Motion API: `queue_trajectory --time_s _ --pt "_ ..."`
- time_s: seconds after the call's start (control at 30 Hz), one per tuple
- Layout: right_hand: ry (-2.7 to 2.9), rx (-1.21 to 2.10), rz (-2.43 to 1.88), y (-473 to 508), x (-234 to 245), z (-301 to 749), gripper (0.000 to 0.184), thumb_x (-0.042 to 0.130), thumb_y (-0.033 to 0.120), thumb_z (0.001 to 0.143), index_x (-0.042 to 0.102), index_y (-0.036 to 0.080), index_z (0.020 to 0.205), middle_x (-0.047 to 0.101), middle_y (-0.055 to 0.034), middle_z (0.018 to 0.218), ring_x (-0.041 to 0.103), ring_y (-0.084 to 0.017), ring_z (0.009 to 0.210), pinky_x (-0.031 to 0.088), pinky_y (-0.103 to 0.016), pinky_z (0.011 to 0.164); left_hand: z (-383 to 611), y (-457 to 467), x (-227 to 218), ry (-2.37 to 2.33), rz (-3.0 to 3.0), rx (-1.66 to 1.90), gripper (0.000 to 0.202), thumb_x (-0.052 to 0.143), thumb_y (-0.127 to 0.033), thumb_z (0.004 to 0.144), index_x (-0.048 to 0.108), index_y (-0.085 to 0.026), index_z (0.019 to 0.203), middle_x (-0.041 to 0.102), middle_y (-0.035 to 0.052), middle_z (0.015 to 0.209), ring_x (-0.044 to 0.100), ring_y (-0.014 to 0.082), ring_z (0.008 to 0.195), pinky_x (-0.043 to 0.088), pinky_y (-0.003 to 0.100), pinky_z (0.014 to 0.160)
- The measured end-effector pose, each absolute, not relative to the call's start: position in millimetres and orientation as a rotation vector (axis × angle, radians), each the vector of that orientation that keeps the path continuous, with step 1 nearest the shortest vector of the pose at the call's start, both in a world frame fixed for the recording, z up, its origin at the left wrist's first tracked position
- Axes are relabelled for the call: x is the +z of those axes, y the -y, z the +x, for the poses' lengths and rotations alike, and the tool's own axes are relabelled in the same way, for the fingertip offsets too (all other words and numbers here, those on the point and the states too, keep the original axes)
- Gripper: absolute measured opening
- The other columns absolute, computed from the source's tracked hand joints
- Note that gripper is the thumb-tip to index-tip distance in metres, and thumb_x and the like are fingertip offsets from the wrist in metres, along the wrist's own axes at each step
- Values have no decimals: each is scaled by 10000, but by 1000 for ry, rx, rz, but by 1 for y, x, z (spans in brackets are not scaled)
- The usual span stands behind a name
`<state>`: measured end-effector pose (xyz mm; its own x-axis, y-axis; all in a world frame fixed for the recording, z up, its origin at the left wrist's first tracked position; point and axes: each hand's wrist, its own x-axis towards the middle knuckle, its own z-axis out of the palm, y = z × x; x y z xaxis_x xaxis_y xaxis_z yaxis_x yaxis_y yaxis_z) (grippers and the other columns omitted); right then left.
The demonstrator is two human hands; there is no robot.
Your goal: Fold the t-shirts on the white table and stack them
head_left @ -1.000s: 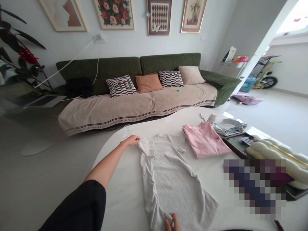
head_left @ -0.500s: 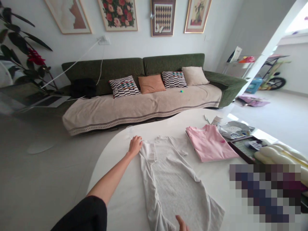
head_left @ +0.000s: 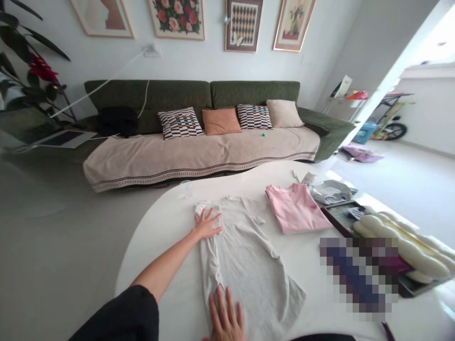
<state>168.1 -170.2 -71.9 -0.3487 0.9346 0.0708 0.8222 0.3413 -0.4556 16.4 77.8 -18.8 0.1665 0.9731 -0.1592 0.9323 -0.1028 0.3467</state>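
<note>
A light grey T-shirt point(head_left: 249, 265) lies on the white table point(head_left: 149, 265), its left side folded inward in a long wrinkled strip. My left hand point(head_left: 208, 223) rests on the folded sleeve near the top left of the shirt, fingers spread. Lower down, my right hand point(head_left: 227, 315) presses flat on the folded strip close to the bottom, its fingers stretched out. Neither hand grips the cloth. To the right of the grey shirt is a folded pink T-shirt point(head_left: 296, 208).
On the table's right are a cream puffy cushion-like item point(head_left: 398, 241), a dark-rimmed tray point(head_left: 337, 222) and a clear plastic bag point(head_left: 332, 192). A blurred-out patch hides something in front of them. A green sofa point(head_left: 170, 94) with several pillows stands beyond the table.
My left hand has moved from the shirt's top left edge onto the folded sleeve and spread out. My right hand has come further into view and now lies flat on the lower fold.
</note>
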Motion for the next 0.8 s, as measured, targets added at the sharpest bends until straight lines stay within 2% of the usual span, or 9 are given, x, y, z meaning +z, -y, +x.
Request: queue_trajectory --time_s 0.07,0.17,0.27,0.4,0.5,0.6,0.7,0.77,0.8 --pt "2307 583 -1509 163 -61 188 622 610 339 687 413 306 1276 391 -62 1342 363 -323 1214 382 -499 904 21 -94 -7 -1803 2078 117 605 650 -498 617 539 -280 1170 387 131 1344 221 459 1238 128 671 922" --pt "2196 582 -1520 143 -45 239 469 477 267 785 446 220 1250 419 -101 1326 412 -247 1194 414 -381 903 48 -118 6 -1761 2116 122 379 590 -386 705 622 -201 1035 550 151 1164 421 382 1140 266 552 941" --pt "1908 393 -1677 122 -42 300 364 351 283 849 483 174 1170 541 -115 1186 493 -211 1106 408 -358 915 99 -137 8 -1668 2173 188 294 470 -293 797 609 -187 1033 568 118 1134 509 264 1066 370 376 916" --pt "1744 234 -1883 110 -67 358 374 411 360 809 502 151 1106 596 -124 1044 551 -241 991 448 -354 845 168 -156 -6 -1589 2183 309 351 418 -212 829 517 -177 1163 484 92 1251 461 186 1136 352 257 941" --pt "1727 201 -1996 110 -92 375 415 471 397 766 515 134 1084 620 -122 970 585 -245 911 466 -342 795 194 -169 -22 -1602 2117 374 454 443 -147 808 410 -155 1261 389 116 1330 417 192 1182 335 264 963" --pt "1690 245 -2069 110 -104 379 375 490 402 752 532 167 1041 639 -94 920 608 -232 834 482 -326 713 199 -180 -34 -1622 2019 400 495 545 -141 754 434 -165 1236 421 126 1289 462 227 1133 367 317 938" --pt "1701 367 -2058 108 -99 379 210 500 375 745 565 211 858 639 -40 739 611 -201 681 485 -293 579 194 -192 -34 -1605 1920 432 321 555 -238 795 527 -164 1106 497 98 1194 510 215 1048 406 386 892" --pt "1710 344 -1977 108 -89 376 120 493 322 742 543 214 758 607 -26 663 597 -186 640 487 -285 570 185 -201 -26 -1559 1852 464 235 527 -279 823 561 -148 1015 558 68 1086 542 186 963 443 386 833" --pt "1723 305 -1911 109 -83 373 85 482 278 738 532 210 749 609 -34 689 600 -185 671 494 -285 596 178 -206 -20 -1529 1815 483 200 525 -264 821 571 -143 973 585 51 1020 559 170 910 461 362 796"
